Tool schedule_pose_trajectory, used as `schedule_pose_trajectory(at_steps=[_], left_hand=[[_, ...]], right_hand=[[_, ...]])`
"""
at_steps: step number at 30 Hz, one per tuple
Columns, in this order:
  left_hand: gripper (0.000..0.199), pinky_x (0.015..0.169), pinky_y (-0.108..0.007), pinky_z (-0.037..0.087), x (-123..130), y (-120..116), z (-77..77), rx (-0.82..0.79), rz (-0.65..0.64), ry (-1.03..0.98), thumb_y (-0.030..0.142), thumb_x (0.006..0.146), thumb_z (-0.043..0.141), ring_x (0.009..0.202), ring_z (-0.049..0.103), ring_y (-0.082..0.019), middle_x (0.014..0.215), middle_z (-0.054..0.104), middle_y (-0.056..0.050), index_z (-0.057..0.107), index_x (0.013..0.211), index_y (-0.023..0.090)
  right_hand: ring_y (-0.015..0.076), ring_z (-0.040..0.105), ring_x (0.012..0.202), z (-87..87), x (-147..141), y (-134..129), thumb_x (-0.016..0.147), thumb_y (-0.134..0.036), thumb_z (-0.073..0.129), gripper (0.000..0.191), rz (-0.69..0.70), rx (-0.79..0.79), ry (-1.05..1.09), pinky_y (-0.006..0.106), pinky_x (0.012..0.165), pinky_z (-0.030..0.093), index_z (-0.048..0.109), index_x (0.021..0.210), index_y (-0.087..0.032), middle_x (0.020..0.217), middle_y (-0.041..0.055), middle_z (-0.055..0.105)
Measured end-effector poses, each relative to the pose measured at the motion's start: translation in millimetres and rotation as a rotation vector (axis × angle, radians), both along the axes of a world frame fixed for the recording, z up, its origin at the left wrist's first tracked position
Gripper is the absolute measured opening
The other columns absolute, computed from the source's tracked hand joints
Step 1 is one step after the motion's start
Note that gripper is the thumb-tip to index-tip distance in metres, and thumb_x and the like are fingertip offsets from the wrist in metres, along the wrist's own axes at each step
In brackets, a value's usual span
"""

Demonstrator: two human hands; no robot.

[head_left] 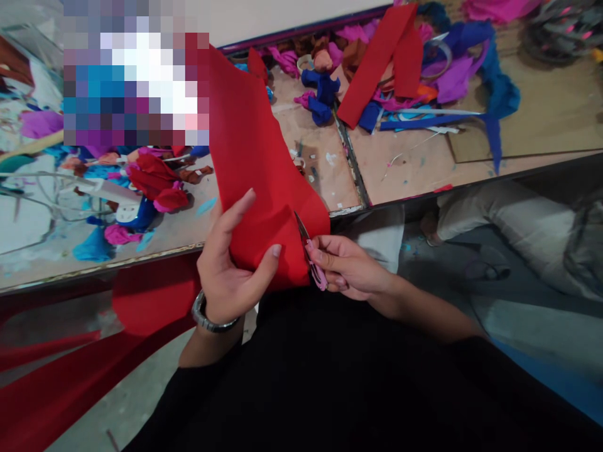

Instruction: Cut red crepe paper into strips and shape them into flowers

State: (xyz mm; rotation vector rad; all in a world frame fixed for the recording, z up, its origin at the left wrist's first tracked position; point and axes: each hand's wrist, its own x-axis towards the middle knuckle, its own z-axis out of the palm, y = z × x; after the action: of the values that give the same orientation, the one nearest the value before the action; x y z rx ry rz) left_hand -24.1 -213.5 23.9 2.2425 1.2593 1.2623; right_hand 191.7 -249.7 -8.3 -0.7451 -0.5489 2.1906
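Note:
A wide sheet of red fabric or soft paper [254, 138] lies over the table edge and hangs toward my lap. My left hand [233, 257], with a metal watch at its wrist, rests against the red sheet, thumb and fingers spread apart. In my right hand [342, 263] is a pair of scissors [318, 274] with pink handles. Their blades point up and away from me, at the right part of the sheet. I cannot tell whether the blades are cutting through it.
Crumpled scraps in several colours [155, 179] cover the table's left side, by a white power strip [110, 191]. Red strips [377, 69], a tape roll [438, 56] and blue scraps lie at the back right. More red material [155, 295] hangs below left. Another person's leg [509, 220] shows at right.

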Motion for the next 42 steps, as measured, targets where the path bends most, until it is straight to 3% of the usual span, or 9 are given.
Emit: schedule_pose_trajectory(at_steps=[9, 14, 21, 27, 33, 42], left_hand=[[0.064, 0.139, -0.06, 0.027, -1.3, 0.7, -3.8, 0.012, -0.012, -0.013, 0.041, 0.096, 0.074, 0.149, 0.057, -0.033, 0.153, 0.064, -0.004, 0.054, 0.154, 0.026], [0.071, 0.141, -0.059, 0.028, 0.0, -0.6, -5.7, -0.009, -0.028, -0.082, 0.037, 0.088, 0.085, 0.15, 0.055, -0.032, 0.152, 0.065, -0.003, 0.057, 0.153, 0.029], [0.066, 0.139, -0.063, 0.032, 1.3, -1.8, -5.1, 0.009, -0.009, -0.067, 0.041, 0.091, 0.081, 0.147, 0.059, -0.032, 0.15, 0.066, -0.001, 0.058, 0.152, 0.031], [0.06, 0.134, -0.064, 0.035, 1.9, -3.5, -4.4, 0.007, 0.002, -0.03, 0.04, 0.097, 0.072, 0.152, 0.052, -0.033, 0.153, 0.065, -0.001, 0.055, 0.153, 0.031], [0.074, 0.132, -0.061, 0.041, 1.5, -6.9, -9.9, -0.027, 0.008, -0.088, 0.031, 0.085, 0.084, 0.147, 0.058, -0.033, 0.152, 0.066, -0.006, 0.058, 0.154, 0.026], [0.088, 0.138, -0.054, 0.03, 0.9, -13.5, -17.6, -0.067, 0.027, -0.127, 0.026, 0.083, 0.085, 0.158, 0.044, -0.034, 0.165, 0.053, -0.005, 0.048, 0.163, 0.03]], right_hand=[[0.0007, 0.03, 0.037, 1.8, -2.2, 0.5, 0.083, -0.047, 0.091, 0.045, -0.021, -0.044, 0.015, 0.012, 0.036, 0.024, 0.056, 0.087, -0.019, 0.055, -0.0077, 0.061], [0.0002, 0.031, 0.037, 1.9, -2.5, 0.3, 0.083, -0.045, 0.091, 0.044, -0.041, -0.054, 0.024, 0.012, 0.036, 0.025, 0.057, 0.087, -0.018, 0.058, -0.0085, 0.061], [0.0006, 0.029, 0.038, 1.2, -4.2, 0.3, 0.084, -0.044, 0.09, 0.042, -0.052, -0.05, 0.015, 0.012, 0.037, 0.028, 0.057, 0.087, -0.019, 0.056, -0.0096, 0.059], [0.0009, 0.028, 0.038, 2.3, -5.7, 1.3, 0.083, -0.046, 0.091, 0.044, -0.054, -0.044, 0.005, 0.012, 0.038, 0.027, 0.056, 0.086, -0.02, 0.053, -0.0106, 0.056], [0.0012, 0.027, 0.038, 2.3, -6.8, 0.8, 0.084, -0.048, 0.089, 0.044, -0.045, -0.024, 0.007, 0.012, 0.038, 0.027, 0.055, 0.086, -0.02, 0.052, -0.0097, 0.058], [0.0016, 0.028, 0.038, 2.9, -7.7, -0.3, 0.084, -0.052, 0.088, 0.046, -0.047, -0.018, -0.025, 0.013, 0.04, 0.029, 0.054, 0.089, -0.021, 0.052, -0.0108, 0.057]])
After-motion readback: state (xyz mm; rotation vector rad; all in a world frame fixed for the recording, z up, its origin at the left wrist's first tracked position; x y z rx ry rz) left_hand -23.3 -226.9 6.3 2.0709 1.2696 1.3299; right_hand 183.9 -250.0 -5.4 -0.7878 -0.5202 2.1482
